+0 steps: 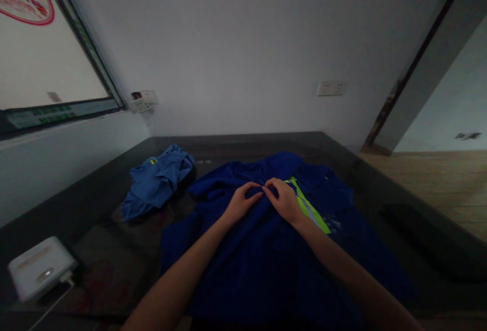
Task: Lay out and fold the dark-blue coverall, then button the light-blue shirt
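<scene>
A dark blue work jacket (243, 255) with a yellow-green and silver reflective stripe (310, 209) lies spread and rumpled over the dark table. Near its upper middle, my left hand (243, 200) pinches the cloth between thumb and fingers. Just to the right, my right hand (282, 199) pinches the same cloth, its fingertips almost meeting those of the left. Whatever small part of the jacket sits between the fingertips is too small to make out. Pale printing shows beside the stripe.
A crumpled lighter blue garment (160, 181) lies at the table's left. At the front left stands a white device (41, 267) with a cable. A dark flat object (426, 239) rests on the right. The wall with sockets (332, 88) bounds the dark table (236, 140) behind.
</scene>
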Motion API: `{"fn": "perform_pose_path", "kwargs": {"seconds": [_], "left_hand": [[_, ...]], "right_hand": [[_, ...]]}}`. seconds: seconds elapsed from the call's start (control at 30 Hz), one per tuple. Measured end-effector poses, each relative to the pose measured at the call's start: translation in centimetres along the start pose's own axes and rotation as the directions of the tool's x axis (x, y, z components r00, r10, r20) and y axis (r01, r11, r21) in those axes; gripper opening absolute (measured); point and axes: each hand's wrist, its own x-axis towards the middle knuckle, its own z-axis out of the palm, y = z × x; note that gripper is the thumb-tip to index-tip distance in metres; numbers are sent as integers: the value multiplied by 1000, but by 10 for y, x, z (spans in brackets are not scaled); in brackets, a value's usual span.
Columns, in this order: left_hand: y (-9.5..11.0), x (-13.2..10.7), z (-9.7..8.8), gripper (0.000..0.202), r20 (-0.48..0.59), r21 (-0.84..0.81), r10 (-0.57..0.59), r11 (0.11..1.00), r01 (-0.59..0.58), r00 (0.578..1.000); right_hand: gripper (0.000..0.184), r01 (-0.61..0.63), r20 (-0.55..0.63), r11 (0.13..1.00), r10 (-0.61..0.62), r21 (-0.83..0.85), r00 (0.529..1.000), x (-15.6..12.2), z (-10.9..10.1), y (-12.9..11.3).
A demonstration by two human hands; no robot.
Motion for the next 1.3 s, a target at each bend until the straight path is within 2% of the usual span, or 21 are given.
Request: {"fn": "perform_pose_path", "kwargs": {"seconds": [0.3,0.47,0.63,0.7,0.8,0.97,1.07,1.2,1.3], "left_hand": [[7,-7,-2,14,-105,47,99,994,-94,990],[5,-9,-2,14,-136,108,163,983,-149,977],[5,-11,-2,16,-206,181,287,951,-252,935],[7,-11,-3,17,-216,190,304,945,-265,928],[11,-10,-4,13,-172,199,226,961,-191,959],[11,-2,-14,23,-77,270,73,962,-50,994],[5,4,-27,28,-20,355,30,935,-20,999],[-7,7,-46,21,-13,503,-65,862,62,998],[-14,6,-58,13,17,544,-130,833,100,991]], "right_hand": [[21,37,85,990,-49,139,995,1,-2,-5],[28,20,151,984,-48,178,987,2,-4,-7],[34,-5,206,966,-50,259,977,3,-7,-12],[37,-17,217,957,-49,289,975,4,-7,-13],[39,-61,194,948,-1,311,981,5,-5,-9],[41,-142,81,938,122,317,989,7,-5,3],[42,-183,19,940,186,288,982,8,-7,5],[41,-176,-90,951,205,255,975,9,-10,6],[41,-165,-171,957,209,240,963,10,-14,10]]}}
